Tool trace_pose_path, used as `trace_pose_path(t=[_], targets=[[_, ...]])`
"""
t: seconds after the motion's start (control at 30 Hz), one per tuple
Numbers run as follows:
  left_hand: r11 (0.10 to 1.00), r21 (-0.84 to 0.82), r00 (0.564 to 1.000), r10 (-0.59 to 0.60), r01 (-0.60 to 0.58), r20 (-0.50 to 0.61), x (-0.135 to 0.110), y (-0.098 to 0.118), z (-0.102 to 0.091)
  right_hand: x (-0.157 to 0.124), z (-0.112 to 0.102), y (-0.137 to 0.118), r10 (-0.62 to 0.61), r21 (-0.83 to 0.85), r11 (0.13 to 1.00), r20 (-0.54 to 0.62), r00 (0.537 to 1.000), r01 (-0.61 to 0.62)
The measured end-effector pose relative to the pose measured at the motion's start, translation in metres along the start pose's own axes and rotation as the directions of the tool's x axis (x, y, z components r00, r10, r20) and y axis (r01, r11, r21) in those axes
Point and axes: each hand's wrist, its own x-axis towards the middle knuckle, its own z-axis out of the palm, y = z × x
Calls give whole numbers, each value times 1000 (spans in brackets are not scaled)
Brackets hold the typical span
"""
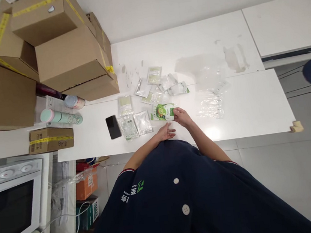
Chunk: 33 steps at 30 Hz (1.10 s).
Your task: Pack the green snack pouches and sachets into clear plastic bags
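My right hand (182, 116) pinches the right edge of a green and white kiwi-print pouch (162, 112) lying on the white table (251, 108). Just below it my left hand (167, 132) rests flat on the table near the front edge, fingers stretched out and holding nothing. Left of the pouch lie two clear and silvery sachets (135, 125). Several more small sachets (157, 84) are scattered behind it.
A black phone (113, 127) lies left of the sachets. Clear plastic bags (213, 102) lie to the right. Stacked cardboard boxes (65, 55), tubes and a small taped box (51, 139) fill the left. A white microwave (11, 202) sits lower left.
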Motion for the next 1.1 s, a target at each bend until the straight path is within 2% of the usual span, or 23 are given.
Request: trace_pose_path(t=[0.07, 0.23, 0.4, 0.5, 0.7, 0.8, 0.87, 0.93, 1.0, 1.03, 1.1], targets=[[1000, 4, 1000, -1, 1, 25, 1, -1, -7, 7, -3, 5, 35, -41, 999, 15, 999, -35], [999, 20, 998, 48, -49, 41, 1, -5, -17, 9, -36, 18, 86, -89, 991, -131, 988, -98], [998, -52, 998, 31, -28, 48, 4, -4, -13, 0, -66, 27, 163, 8, 987, -41, 986, -163], [996, -91, 998, 4, 1, 61, 5, -3, -11, 1, -68, 29, 188, 18, 982, -37, 982, -187], [990, -137, 993, 52, -37, 106, 6, -6, -19, 9, -64, 38, 193, -35, 981, 23, 981, -192], [990, -133, 994, 57, -44, 89, 10, -9, -23, 11, -63, 41, 219, -131, 967, -11, 976, -219], [991, -123, 996, 55, -46, 75, 12, -11, -24, 11, -61, 40, 226, -284, 929, -75, 971, -238], [993, -110, 997, 55, -49, 53, 13, -10, -23, 8, -59, 37, 165, -542, 809, -163, 973, -228], [993, -106, 998, 62, -59, 29, 12, -8, -22, 0, -59, 32, 12, -808, 562, -207, 978, -178], [992, -110, 997, 71, -68, 21, 10, -6, -20, -6, -59, 29, -77, -902, 411, -178, 981, -132], [989, -123, 996, 90, -88, 16, 4, -2, -17, -19, -63, 25, -226, -992, 123, -25, 974, 3]])
